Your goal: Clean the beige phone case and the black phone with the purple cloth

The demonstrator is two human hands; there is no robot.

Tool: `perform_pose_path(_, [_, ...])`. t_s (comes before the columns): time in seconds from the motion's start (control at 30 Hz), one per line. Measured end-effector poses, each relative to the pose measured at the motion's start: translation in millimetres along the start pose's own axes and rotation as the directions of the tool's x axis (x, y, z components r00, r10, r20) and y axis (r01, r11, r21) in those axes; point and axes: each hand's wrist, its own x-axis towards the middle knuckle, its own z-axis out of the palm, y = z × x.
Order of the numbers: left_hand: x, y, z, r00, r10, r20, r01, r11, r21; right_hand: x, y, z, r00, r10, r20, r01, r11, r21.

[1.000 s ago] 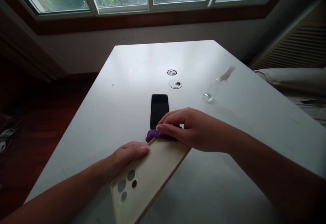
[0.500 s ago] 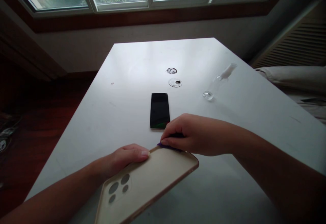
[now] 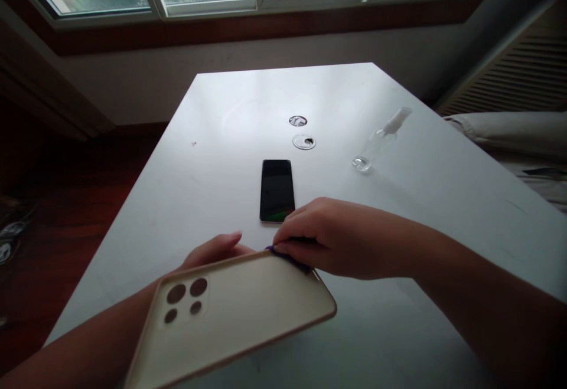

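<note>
"Toward seven o'clock, the phone case [image 3: 248, 312]?"
"Tilted; right hand [image 3: 325, 238] pinches purple cloth [image 3: 296, 263] at its rim, left hand [image 3: 217, 251] behind (can't tell its grip). Loose support, and pressure could tip it."

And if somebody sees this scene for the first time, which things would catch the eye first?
Probably the cream-coloured phone case with four round camera holes in the foreground, the left hand behind its edge and the right hand pinching a bunched dark purple cloth at one corner. Next, the black rectangular phone on the glossy white table, just beyond the hands. A transparent bottle lies farther right.
</note>
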Motion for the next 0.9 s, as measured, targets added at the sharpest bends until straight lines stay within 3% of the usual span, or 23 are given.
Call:
perform_pose_path(0.03, [2, -3, -3.5, 0.997, 0.082, -0.007, -0.082, 0.996, -0.022, 2, 0, 0, 1.0, 0.013, -0.003, -0.012, 0.999, 0.036])
perform_pose_path(0.07, [3, -5, -5.9, 0.958, 0.287, -0.024, -0.288, 0.957, -0.025, 4, 0, -1, 0.999, 0.043, -0.014, -0.042, 0.996, 0.08])
perform_pose_path(0.1, [5, -7, -7.0, 0.913, 0.403, -0.061, -0.405, 0.914, -0.029, 6, 0, -1, 0.995, 0.092, -0.03, -0.088, 0.988, 0.129])
perform_pose_path(0.27, [9, -12, 3.2, 0.753, 0.652, -0.084, -0.645, 0.758, 0.103, 14, 0, 0, 0.955, 0.295, -0.03, -0.276, 0.92, 0.278])
perform_pose_path(0.4, [8, -13, 9.8, 0.692, 0.721, 0.041, -0.713, 0.674, 0.192, 16, -1, 3, 0.952, 0.306, 0.016, -0.299, 0.916, 0.268])
perform_pose_path(0.6, [10, -14, 6.4, 0.679, 0.732, -0.058, -0.691, 0.663, 0.288, 19, -2, 11, 0.964, 0.265, 0.006, -0.262, 0.95, 0.168])
perform_pose_path(0.7, [11, -13, 3.9, 0.684, 0.727, -0.056, -0.691, 0.671, 0.269, 19, -3, 14, 0.972, 0.235, -0.008, -0.233, 0.965, 0.124])
perform_pose_path(0.9, [7, -8, 4.7, 0.739, 0.673, -0.043, -0.644, 0.723, 0.25, 19, -8, 16, 0.975, 0.212, -0.074, -0.205, 0.975, 0.081])
